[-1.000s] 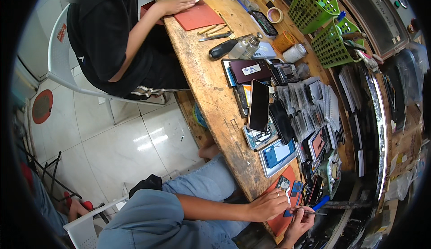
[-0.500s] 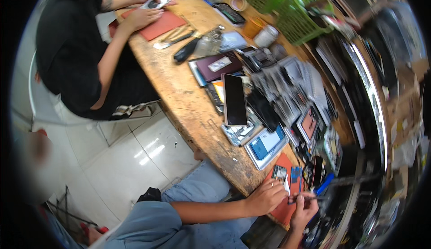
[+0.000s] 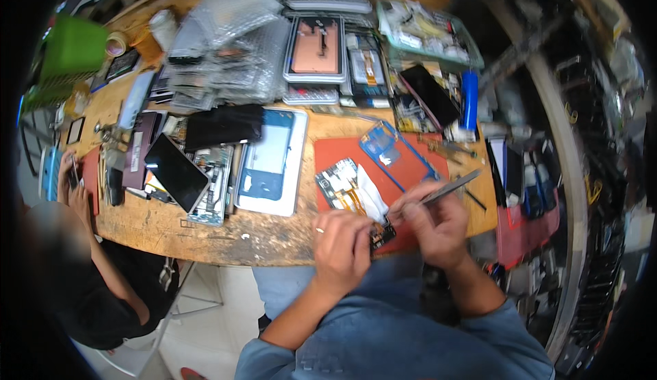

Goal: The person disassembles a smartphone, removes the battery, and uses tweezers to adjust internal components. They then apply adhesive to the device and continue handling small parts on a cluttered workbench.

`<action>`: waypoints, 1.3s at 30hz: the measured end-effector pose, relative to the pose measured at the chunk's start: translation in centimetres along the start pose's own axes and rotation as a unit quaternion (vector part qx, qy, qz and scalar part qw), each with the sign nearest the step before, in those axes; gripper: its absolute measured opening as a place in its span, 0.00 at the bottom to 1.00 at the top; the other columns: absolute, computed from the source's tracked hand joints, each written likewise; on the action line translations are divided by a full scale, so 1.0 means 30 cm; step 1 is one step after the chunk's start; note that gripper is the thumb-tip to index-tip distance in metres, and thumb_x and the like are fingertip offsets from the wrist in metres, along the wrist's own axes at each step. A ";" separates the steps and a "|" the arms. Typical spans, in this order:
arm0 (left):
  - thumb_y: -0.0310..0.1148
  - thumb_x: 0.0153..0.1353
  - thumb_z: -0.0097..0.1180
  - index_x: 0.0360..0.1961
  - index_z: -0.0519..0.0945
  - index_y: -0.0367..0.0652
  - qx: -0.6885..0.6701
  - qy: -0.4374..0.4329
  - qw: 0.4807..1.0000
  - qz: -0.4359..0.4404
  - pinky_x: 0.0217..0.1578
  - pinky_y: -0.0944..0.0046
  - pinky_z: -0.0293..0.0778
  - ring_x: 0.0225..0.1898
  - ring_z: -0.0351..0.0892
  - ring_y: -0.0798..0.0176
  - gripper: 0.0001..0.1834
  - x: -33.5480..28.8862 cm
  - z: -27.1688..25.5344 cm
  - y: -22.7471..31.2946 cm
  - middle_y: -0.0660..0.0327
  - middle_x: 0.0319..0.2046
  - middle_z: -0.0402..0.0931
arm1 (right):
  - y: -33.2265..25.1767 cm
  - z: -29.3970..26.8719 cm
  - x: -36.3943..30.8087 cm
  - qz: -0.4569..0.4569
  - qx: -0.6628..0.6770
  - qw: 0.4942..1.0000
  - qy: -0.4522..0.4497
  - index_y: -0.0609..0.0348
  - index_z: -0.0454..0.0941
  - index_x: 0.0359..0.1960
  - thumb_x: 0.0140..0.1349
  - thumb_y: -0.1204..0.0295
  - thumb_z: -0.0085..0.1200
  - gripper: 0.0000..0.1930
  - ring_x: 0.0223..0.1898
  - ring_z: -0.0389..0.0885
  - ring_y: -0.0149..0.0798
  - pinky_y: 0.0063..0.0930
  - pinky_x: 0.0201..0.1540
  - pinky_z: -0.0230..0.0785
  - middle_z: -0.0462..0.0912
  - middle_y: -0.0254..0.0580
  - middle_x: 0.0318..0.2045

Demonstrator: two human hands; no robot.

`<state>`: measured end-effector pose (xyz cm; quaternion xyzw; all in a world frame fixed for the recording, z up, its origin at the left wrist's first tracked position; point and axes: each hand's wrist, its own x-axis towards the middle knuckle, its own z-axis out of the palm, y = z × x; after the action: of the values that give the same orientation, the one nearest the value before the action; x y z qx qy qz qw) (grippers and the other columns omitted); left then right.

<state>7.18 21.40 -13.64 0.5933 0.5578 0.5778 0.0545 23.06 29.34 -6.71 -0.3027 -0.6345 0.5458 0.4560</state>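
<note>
On a red mat (image 3: pixel 331 148) in front of me lies an opened phone (image 3: pixel 338 179), with its circuit board and an orange flex cable exposed. My left hand (image 3: pixel 340 246), a ring on one finger, is closed over the phone's near edge; its fingertips are partly hidden. My right hand (image 3: pixel 438 226) pinches grey metal tweezers (image 3: pixel 452 186) slantwise, their tips down by the phone's near right side. A crumpled white sheet (image 3: pixel 371 194) lies against the phone. Behind it rests a blue phone frame (image 3: pixel 388 153).
Left of the mat are a white-edged blue panel (image 3: pixel 299 147) and a dark-screened phone (image 3: pixel 176 173). Behind stand bubble-wrap packs (image 3: pixel 236 58), a tablet (image 3: pixel 315 48) and a green tub of parts (image 3: pixel 472 51). A blue cylinder (image 3: pixel 469 99) stands at right. Another person (image 3: pixel 116 291) works at far left.
My view has swung right and down, bringing the mat and both hands toward the middle. The left hand stays by the phone, and the right hand still holds the tweezers.
</note>
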 end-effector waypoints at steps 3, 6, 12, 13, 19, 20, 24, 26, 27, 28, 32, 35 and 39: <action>0.20 0.62 0.66 0.41 0.83 0.39 0.016 -0.013 1.000 -0.013 0.47 0.51 0.71 0.41 0.82 0.48 0.07 0.030 -0.004 0.004 0.54 0.37 0.82 | -0.027 -0.071 0.019 -0.082 -0.134 0.987 0.008 0.68 0.81 0.50 0.76 0.80 0.56 0.06 0.43 0.85 0.37 0.32 0.49 0.78 0.83 0.46 0.43; 0.21 0.63 0.66 0.40 0.83 0.39 0.045 -0.015 0.999 -0.027 0.47 0.51 0.71 0.41 0.82 0.48 0.06 0.008 0.001 0.006 0.54 0.36 0.82 | -0.031 -0.092 0.044 -0.102 -0.237 0.961 -0.103 0.64 0.82 0.52 0.69 0.79 0.61 0.11 0.41 0.85 0.46 0.38 0.44 0.77 0.79 0.47 0.41; 0.25 0.67 0.64 0.41 0.82 0.41 0.094 -0.014 0.995 -0.023 0.48 0.52 0.70 0.40 0.82 0.50 0.04 0.005 0.011 0.009 0.56 0.36 0.82 | 0.049 -0.059 0.051 -0.097 -0.243 0.945 -0.194 0.61 0.84 0.45 0.63 0.80 0.66 0.10 0.37 0.85 0.48 0.42 0.38 0.78 0.78 0.44 0.40; 0.26 0.67 0.64 0.41 0.82 0.41 0.092 -0.014 0.995 -0.020 0.48 0.53 0.69 0.40 0.82 0.50 0.04 0.008 0.011 0.008 0.56 0.36 0.82 | 0.061 -0.057 0.053 -0.103 -0.230 0.948 -0.192 0.62 0.84 0.44 0.63 0.80 0.67 0.09 0.36 0.85 0.47 0.42 0.37 0.77 0.78 0.43 0.39; 0.22 0.66 0.65 0.40 0.82 0.42 0.099 -0.008 0.994 -0.034 0.51 0.54 0.70 0.41 0.85 0.52 0.05 -0.004 0.015 0.013 0.58 0.35 0.86 | 0.055 -0.074 0.044 0.050 -0.026 0.997 -0.045 0.65 0.82 0.37 0.72 0.76 0.66 0.06 0.30 0.70 0.19 0.18 0.30 0.60 0.75 0.29 0.36; 0.21 0.66 0.65 0.40 0.82 0.41 0.096 -0.009 0.995 -0.029 0.51 0.54 0.70 0.42 0.85 0.52 0.05 -0.007 0.013 0.015 0.58 0.36 0.87 | 0.063 -0.103 0.052 0.012 -0.041 0.999 -0.021 0.64 0.82 0.39 0.72 0.76 0.64 0.04 0.29 0.68 0.19 0.19 0.29 0.59 0.75 0.30 0.36; 0.19 0.66 0.65 0.41 0.83 0.40 0.084 -0.007 0.996 -0.008 0.54 0.54 0.71 0.45 0.87 0.52 0.06 0.002 0.005 0.010 0.59 0.39 0.90 | 0.012 -0.270 0.103 -0.109 -0.118 0.983 0.089 0.62 0.81 0.42 0.74 0.78 0.62 0.02 0.34 0.71 0.21 0.20 0.36 0.63 0.76 0.31 0.39; 0.19 0.65 0.65 0.41 0.83 0.40 0.083 -0.008 0.996 -0.008 0.54 0.54 0.71 0.46 0.87 0.52 0.06 -0.005 -0.004 0.021 0.59 0.39 0.90 | -0.018 -0.361 0.094 -0.089 -0.057 0.978 0.180 0.62 0.81 0.42 0.73 0.76 0.65 0.04 0.39 0.74 0.24 0.23 0.40 0.67 0.78 0.34 0.41; 0.19 0.65 0.65 0.41 0.83 0.40 0.080 -0.003 0.997 -0.008 0.54 0.54 0.71 0.45 0.87 0.52 0.06 -0.001 0.001 0.021 0.59 0.39 0.90 | -0.024 -0.407 0.094 -0.085 -0.091 0.973 0.195 0.63 0.81 0.44 0.72 0.76 0.65 0.06 0.40 0.74 0.25 0.24 0.41 0.68 0.78 0.35 0.42; 0.19 0.65 0.66 0.41 0.83 0.40 0.078 0.002 0.997 -0.008 0.54 0.54 0.71 0.45 0.87 0.52 0.06 -0.001 0.004 0.021 0.59 0.39 0.90 | -0.028 -0.449 0.094 -0.081 -0.125 0.966 0.210 0.64 0.81 0.45 0.72 0.76 0.66 0.07 0.41 0.75 0.26 0.25 0.41 0.69 0.78 0.36 0.42; 0.19 0.64 0.66 0.41 0.83 0.40 0.086 -0.008 0.996 0.002 0.54 0.55 0.71 0.45 0.86 0.53 0.07 -0.009 0.004 0.013 0.59 0.39 0.90 | -0.026 -0.444 0.134 -0.054 -0.482 0.852 0.200 0.67 0.81 0.50 0.71 0.77 0.66 0.11 0.41 0.76 0.28 0.26 0.42 0.70 0.79 0.38 0.41; 0.19 0.64 0.66 0.40 0.83 0.40 0.087 -0.008 0.996 0.000 0.53 0.56 0.70 0.44 0.86 0.53 0.07 -0.010 0.003 0.012 0.59 0.39 0.90 | -0.006 -0.457 0.076 -0.056 -0.439 0.864 0.241 0.67 0.80 0.51 0.74 0.73 0.63 0.11 0.42 0.77 0.32 0.25 0.46 0.71 0.79 0.38 0.42; 0.19 0.64 0.67 0.41 0.83 0.40 0.091 -0.016 0.996 -0.004 0.53 0.56 0.70 0.44 0.86 0.53 0.07 -0.014 -0.005 0.029 0.59 0.39 0.90 | -0.054 -0.356 0.008 -0.084 -0.214 0.958 0.169 0.66 0.81 0.46 0.81 0.66 0.53 0.13 0.41 0.78 0.34 0.27 0.47 0.71 0.78 0.40 0.41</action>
<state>7.71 20.70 -13.25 0.6028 0.6098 0.5145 0.0114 32.86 33.65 -5.20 -0.4262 -0.6736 0.2979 0.5253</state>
